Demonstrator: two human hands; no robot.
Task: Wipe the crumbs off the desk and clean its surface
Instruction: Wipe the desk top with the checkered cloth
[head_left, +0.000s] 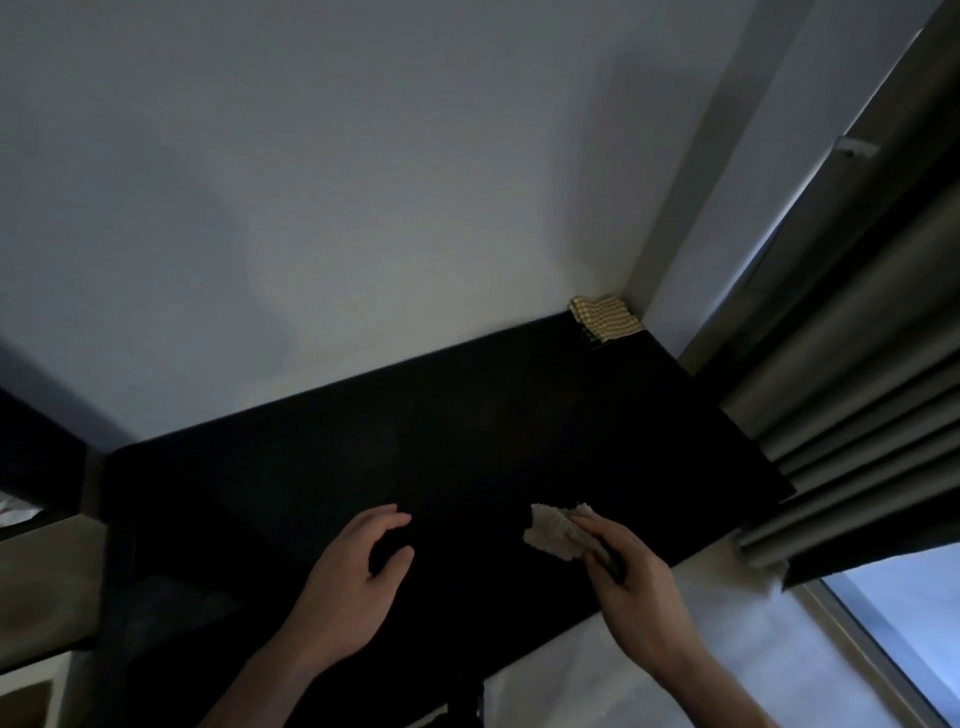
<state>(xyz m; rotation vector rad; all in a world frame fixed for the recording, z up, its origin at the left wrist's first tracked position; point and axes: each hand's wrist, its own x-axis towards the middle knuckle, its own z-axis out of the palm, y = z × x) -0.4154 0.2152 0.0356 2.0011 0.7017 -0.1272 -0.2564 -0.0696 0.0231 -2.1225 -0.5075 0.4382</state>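
The dark tabletop (467, 441) runs slantwise across the lower half of the view, its far long edge against a pale wall (311, 182) and its right end close by grey curtains (857, 389) at about 3 o'clock. The right hand (628, 577) sits near the front edge of the tabletop at roughly 5 o'clock, its fingers closed down on a crumpled, pale cloth (556, 530); the cloth sticks out from under the fingertips toward 10 o'clock and lies on the dark surface. The left hand (358, 582) is at about 7 o'clock, well apart from the cloth, with nothing in it: the fingers are loosely spread and curved, the thumb held apart from them, the palm facing down over the tabletop. Whether its fingertips touch the surface cannot be told. The surface is too dark to show any crumbs. In the far right corner of the tabletop, at about 1 o'clock, a small folded checked cloth (605, 318) in yellow and dark squares rests against the wall where the wall meets the window frame (727, 208). Below the curtains at 4 o'clock a strip of bluish window glass (904, 613) shows. At far left, around 9 o'clock, a second dark surface (36, 441) stands beside the tabletop's left end.
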